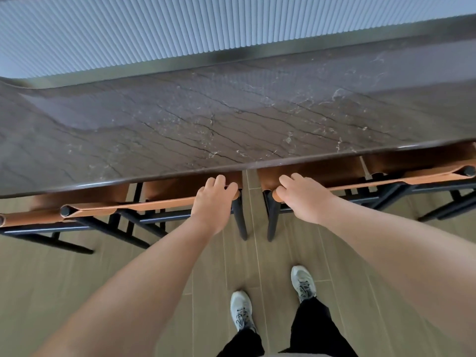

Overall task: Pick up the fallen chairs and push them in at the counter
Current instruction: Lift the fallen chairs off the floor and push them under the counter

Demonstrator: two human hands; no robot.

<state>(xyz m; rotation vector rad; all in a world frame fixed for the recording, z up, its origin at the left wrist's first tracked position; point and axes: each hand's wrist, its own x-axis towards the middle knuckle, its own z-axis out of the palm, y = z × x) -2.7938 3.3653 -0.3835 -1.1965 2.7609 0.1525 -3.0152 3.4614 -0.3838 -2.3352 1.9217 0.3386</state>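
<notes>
two grey sneakers (240, 310) and black trouser legs (313, 328) at the bottom, standing on a pale wood-look plank floor (77, 279). right foot sits a bit further forward than the left. both bare forearms reach up from the lower corners toward the desk.

left hand (213, 199) grip is clenched over the top rail of the left chair (128, 204), at its right end, fingers curled over the tan leather backrest near the black post. right hand (301, 197) grip is clenched the same way on the left end of the right chair (386, 180) backrest, fingers hooked over the top edge, thumb side hidden.

both chairs stand upright, black frame legs on the floor, tan seats tucked under the front edge of the desk (231, 119). backrests run just beside the desk edge, nearly parallel to it. narrow gap of floor between the two chairs, right in front of the person. inner back legs of the two chairs stand near each other, apart, either side of that gap.

a third chair (15, 219) of the same kind shows at the far left edge, only its backrest end and part of the frame visible, just beside the left chair. another tan seat shows at the far right under the desk, mostly cut off.

desk top is dark brown stone with thin dark and white veins, glossy. behind it a dark metal strip (231, 54), then a ribbed pale blue-white wall (180, 19) across the top.
</notes>
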